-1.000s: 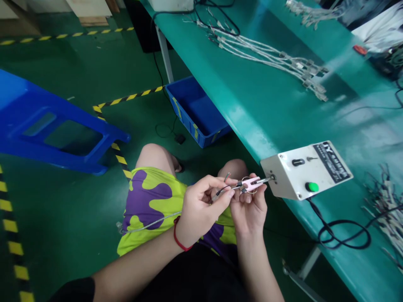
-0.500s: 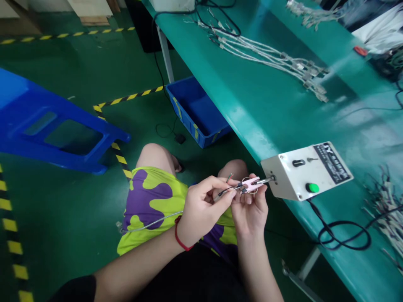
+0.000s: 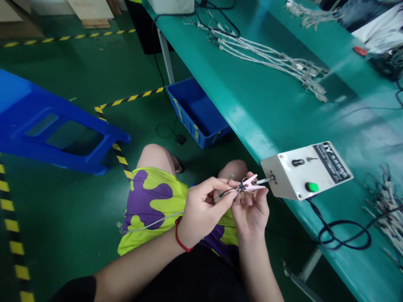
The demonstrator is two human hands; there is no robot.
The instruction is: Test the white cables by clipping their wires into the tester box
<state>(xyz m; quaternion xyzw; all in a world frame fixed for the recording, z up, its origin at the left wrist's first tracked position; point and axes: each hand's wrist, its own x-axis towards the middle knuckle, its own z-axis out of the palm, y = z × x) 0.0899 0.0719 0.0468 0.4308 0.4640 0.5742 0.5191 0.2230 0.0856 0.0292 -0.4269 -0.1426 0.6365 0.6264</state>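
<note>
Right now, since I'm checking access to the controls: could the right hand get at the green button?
Probably yes: the right hand is near the white box, and nothing covers the green button. The hand would likely have to leave the pink clip first.

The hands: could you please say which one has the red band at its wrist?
The left hand, holding the grey cable, wears the red band; the right hand, by the pink clip, has a bare wrist.

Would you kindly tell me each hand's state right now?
Left hand: closed, holding a thin grey cable.
Right hand: half-curled at the pink clip; whether it is squeezing the clip cannot be told.
</note>
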